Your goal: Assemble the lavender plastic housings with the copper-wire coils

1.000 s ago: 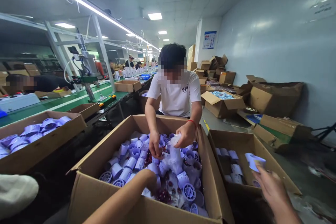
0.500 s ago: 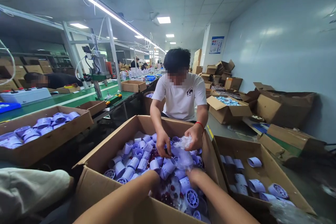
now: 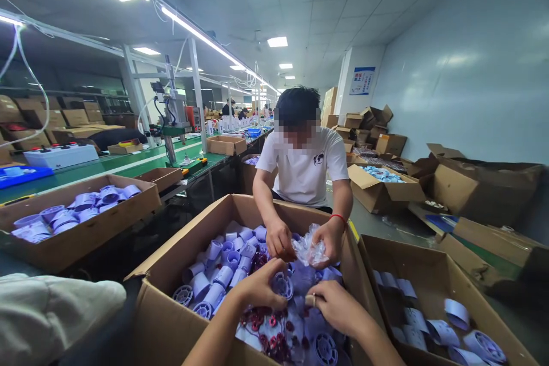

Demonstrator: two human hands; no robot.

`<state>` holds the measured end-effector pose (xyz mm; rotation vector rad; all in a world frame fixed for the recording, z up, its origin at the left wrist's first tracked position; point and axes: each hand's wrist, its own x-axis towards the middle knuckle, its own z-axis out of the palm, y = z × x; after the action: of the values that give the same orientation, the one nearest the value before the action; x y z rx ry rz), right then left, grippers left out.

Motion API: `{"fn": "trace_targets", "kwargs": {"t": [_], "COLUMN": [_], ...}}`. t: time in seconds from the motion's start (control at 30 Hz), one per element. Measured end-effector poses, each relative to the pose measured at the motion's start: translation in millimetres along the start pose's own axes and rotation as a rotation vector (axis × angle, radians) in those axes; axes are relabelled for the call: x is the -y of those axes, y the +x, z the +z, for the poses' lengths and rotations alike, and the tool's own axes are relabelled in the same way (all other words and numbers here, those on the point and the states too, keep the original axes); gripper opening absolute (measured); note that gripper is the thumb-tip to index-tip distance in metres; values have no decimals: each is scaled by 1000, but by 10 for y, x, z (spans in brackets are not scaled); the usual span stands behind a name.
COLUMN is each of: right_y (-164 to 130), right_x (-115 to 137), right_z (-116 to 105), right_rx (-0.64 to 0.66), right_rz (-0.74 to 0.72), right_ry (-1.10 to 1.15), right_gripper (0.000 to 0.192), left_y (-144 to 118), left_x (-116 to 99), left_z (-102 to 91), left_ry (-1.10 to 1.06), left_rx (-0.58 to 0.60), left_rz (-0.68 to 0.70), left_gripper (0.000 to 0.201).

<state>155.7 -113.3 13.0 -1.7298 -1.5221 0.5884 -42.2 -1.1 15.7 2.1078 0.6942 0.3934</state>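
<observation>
Left hand (image 3: 257,287) curled on a lilac part (image 3: 282,285); right hand (image 3: 337,306) pinching closed; box wall (image 3: 349,251) just beside.

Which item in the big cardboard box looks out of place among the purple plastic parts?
Small dark red rings lie loose among the purple plastic parts in the box, beneath the left hand and right hand.

**What the view withholds**

Your left hand (image 3: 259,286) covers part of a lilac round part (image 3: 282,285); the grip cannot be confirmed. What your right hand (image 3: 338,306) pinches is too small to identify. Both your forearms run off the bottom edge. The big carton (image 3: 171,320) is cut off below. The co-worker's face is blurred, and the contents of the plastic bag (image 3: 309,250) are indistinct.
</observation>
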Motion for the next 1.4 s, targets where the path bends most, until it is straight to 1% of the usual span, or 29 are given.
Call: {"fn": "trace_targets", "kwargs": {"t": [0.03,0.1,0.17,0.23,0.3,0.4,0.47,0.53,0.57,0.7,0.77,0.83,0.93,1.1,1.2,1.3,1.37,1.4], "right_y": [-14,-11,32,102,175,244,246,227,215,190,192,193,184,127,99,109,124,127], "right_x": [109,324,488,566,564,488,442,421,419,423,420,415,421,463,471,451,429,418], "right_z": [-52,-123,-124,-43,92,289,359,376,371,344,346,355,364,355,364,391,405,407], "right_rx": [43,92,66,8,-43,-96,-111,-126,-138,-185,-203,-231,-248,-232,-198,-180,-208,-248], "right_rz": [-45,-77,-56,-27,-2,40,56,57,58,65,53,32,30,19,-16,-16,-28,-46], "right_ry": [51,193,404,613,758,853,876,880,881,880,859,819,776,706,672,695,749,775], "right_gripper": [19,27,38,47,54,57,55,52,52,54,55,55,57,60,57,54,48,46], "left_y": [-21,-48,-61,-64,-62,-58,-61,-69,-74,-100,-111,-115,-102,-67,-61,-62,-62,-62], "left_x": [-63,-154,-194,-187,-150,-82,-55,-50,-55,-107,-146,-183,-207,-164,-147,-147,-151,-156], "left_z": [-32,-80,-102,-95,-66,-11,14,22,20,-5,-20,-28,-23,35,80,112,118,116], "left_ry": [-91,-265,-376,-424,-461,-548,-607,-632,-631,-590,-553,-473,-319,-127,-76,-38,-18,-18], "left_rx": [-6,0,13,41,88,171,228,275,277,225,227,226,223,254,269,256,234,221], "left_rz": [10,-19,-49,-72,-116,-195,-211,-221,-228,-250,-213,-142,-51,54,123,168,176,177], "left_gripper": [45,35,29,22,17,19,24,28,30,41,51,57,57,57,53,49,49,50]}}
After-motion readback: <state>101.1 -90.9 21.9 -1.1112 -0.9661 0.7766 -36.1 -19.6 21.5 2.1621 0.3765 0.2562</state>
